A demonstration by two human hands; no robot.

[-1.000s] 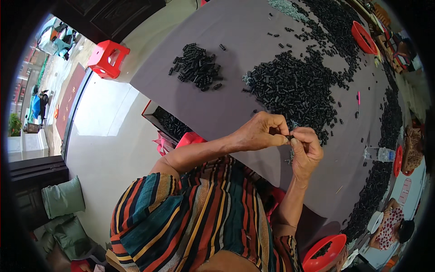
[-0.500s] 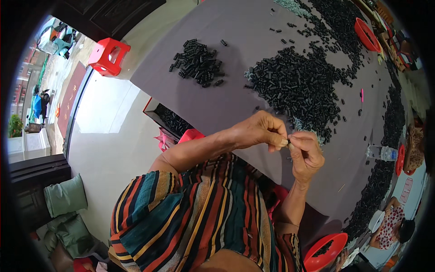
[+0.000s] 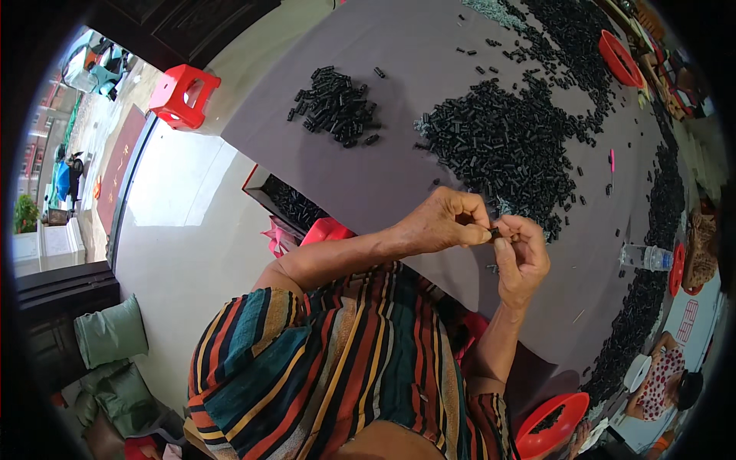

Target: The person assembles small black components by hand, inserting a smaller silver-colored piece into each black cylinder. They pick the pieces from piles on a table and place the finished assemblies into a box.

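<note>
Centrally, a small black piece (image 3: pixel 496 233), its outline partly hidden, is pinched in the grip of left hand (image 3: pixel 448 221) and right hand (image 3: pixel 524 257).

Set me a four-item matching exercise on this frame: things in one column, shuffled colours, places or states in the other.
Things
1. Small black part
2. Plastic stool
3. Bottle
4. Cushions

Descriptions
A. Clear, over at the right
B. Green, at lower left
C. At the fingertips of the left hand and right hand
D. Red, at upper left

Pairs: 1-C, 2-D, 3-A, 4-B
</note>
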